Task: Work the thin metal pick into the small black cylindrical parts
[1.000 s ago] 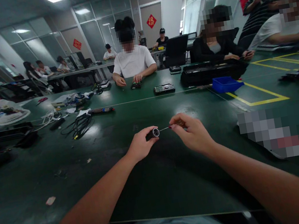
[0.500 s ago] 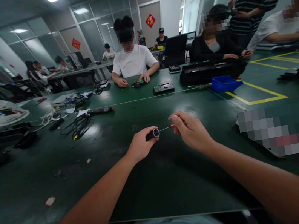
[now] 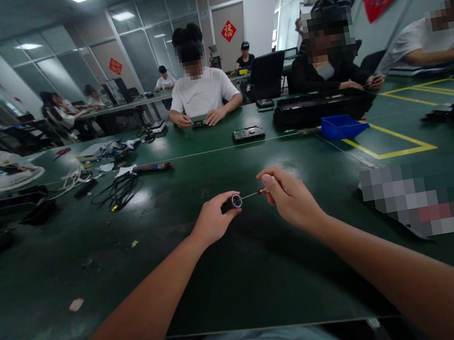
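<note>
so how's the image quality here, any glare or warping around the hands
Head view: ceiling lights leave pale glare patches on the dark green table, one just beyond the hands. Wide-angle warping bends the edges and stretches the forearms. The left hand on the small black cylinder and the right hand on the thin metal tool sit centred and fairly sharp.

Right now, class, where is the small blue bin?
In the head view the small blue bin sits on the green table, right of centre, just in front of a long black case and beside yellow floor-tape lines.
</note>
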The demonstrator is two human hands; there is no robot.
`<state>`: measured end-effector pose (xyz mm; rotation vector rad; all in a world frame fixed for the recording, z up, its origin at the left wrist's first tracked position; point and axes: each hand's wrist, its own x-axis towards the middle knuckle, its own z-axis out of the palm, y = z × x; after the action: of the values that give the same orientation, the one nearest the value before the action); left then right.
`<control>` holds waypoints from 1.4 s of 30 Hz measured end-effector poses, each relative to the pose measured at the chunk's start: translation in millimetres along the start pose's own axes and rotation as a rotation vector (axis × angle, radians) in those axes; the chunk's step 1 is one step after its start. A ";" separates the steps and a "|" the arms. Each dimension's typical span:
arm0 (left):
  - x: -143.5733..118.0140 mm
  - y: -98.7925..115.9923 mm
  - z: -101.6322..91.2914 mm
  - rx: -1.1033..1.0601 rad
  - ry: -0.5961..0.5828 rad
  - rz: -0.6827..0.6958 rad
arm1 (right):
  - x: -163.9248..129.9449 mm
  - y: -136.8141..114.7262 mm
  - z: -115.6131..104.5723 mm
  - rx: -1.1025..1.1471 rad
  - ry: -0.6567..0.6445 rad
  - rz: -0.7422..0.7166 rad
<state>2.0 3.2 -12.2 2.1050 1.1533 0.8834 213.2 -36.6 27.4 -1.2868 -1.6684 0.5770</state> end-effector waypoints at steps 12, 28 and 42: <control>-0.5 1.2 -0.7 -0.013 -0.008 0.005 | -0.5 -4.7 -1.1 -0.009 -0.016 0.014; -0.2 3.2 -0.9 -0.001 0.013 0.008 | 2.0 3.8 1.9 0.094 0.009 -0.009; -0.4 2.6 -2.0 -0.029 0.001 0.048 | 12.5 15.8 10.3 0.688 0.114 0.372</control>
<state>1.5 2.1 -9.1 2.1165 1.0885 0.9178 211.7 -17.9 14.8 -1.0786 -0.9908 1.1565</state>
